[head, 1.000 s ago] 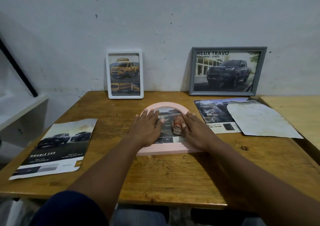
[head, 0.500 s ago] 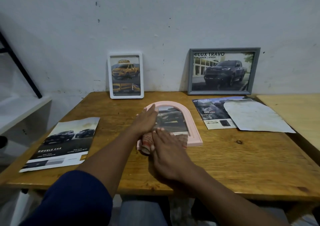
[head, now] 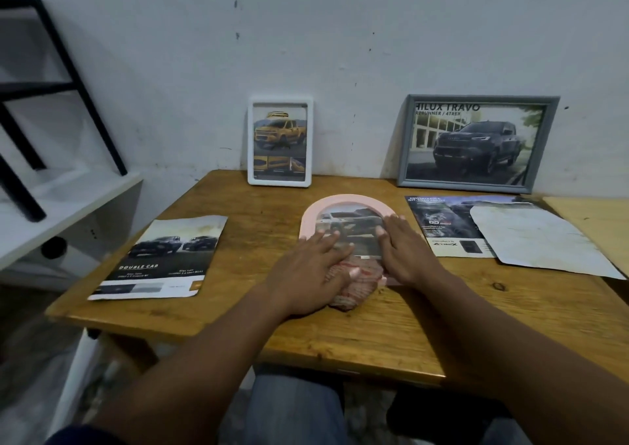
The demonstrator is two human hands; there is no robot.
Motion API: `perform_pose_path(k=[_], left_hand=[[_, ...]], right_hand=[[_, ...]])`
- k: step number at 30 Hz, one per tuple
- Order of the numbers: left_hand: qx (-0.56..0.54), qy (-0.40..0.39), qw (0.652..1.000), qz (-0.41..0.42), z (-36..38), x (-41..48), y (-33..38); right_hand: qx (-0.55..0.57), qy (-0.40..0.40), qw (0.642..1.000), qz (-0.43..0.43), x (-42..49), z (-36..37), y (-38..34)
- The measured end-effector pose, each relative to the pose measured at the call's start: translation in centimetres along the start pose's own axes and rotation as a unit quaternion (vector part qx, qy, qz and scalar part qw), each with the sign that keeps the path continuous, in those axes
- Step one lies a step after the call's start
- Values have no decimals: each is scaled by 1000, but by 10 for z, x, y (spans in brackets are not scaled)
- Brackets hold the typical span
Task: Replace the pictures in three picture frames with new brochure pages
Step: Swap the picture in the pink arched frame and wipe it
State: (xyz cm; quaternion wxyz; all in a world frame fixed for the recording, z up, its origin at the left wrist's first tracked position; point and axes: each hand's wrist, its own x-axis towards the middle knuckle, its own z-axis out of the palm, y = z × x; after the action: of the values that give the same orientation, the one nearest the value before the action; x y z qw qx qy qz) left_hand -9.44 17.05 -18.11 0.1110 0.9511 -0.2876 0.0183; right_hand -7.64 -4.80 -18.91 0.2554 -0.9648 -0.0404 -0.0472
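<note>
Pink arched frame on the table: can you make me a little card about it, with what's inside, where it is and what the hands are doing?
Thing: pink arched frame
Where: lying flat on the wooden table, in front of the white frame and grey frame
Inside: car picture
Left hand: fingers straight on the picture, palm over a checked cloth
Right hand: flat on the picture's right edge
Nearby: DOUBLE CAB brochure page on the left

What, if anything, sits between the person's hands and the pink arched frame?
Nothing blocks them: left hand and right hand lie flat on the pink arched frame. A crumpled pink cloth sits at its near edge, partly under the left hand.
</note>
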Motion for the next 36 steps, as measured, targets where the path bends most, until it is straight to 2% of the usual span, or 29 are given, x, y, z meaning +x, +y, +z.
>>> perform_pose_path(k=[6, 11, 17, 22, 30, 34, 36], left_hand=[[2, 30, 996, -83, -1, -11, -30], [-45, -37, 983, -174, -9, 21, -39], [-40, -54, 970, -233, -6, 95, -57], [1, -24, 973, -231, 2, 150, -67], [29, -64, 984, -161, 14, 219, -23], [-4, -94, 988, -123, 13, 221, -10], [-61, -58, 990, -116, 3, 213, -16]], right_hand=[[-38, -22, 999, 8, 3, 0, 1], [-51, -24, 998, 4, 3, -1, -1], [-52, -8, 999, -4, 4, 1, 1], [-74, 3, 997, -15, 5, 3, 2], [-60, 21, 998, -16, 2, 5, 2], [75, 73, 994, -9, 3, 7, 7], [124, 121, 985, -9, 9, 0, 8]])
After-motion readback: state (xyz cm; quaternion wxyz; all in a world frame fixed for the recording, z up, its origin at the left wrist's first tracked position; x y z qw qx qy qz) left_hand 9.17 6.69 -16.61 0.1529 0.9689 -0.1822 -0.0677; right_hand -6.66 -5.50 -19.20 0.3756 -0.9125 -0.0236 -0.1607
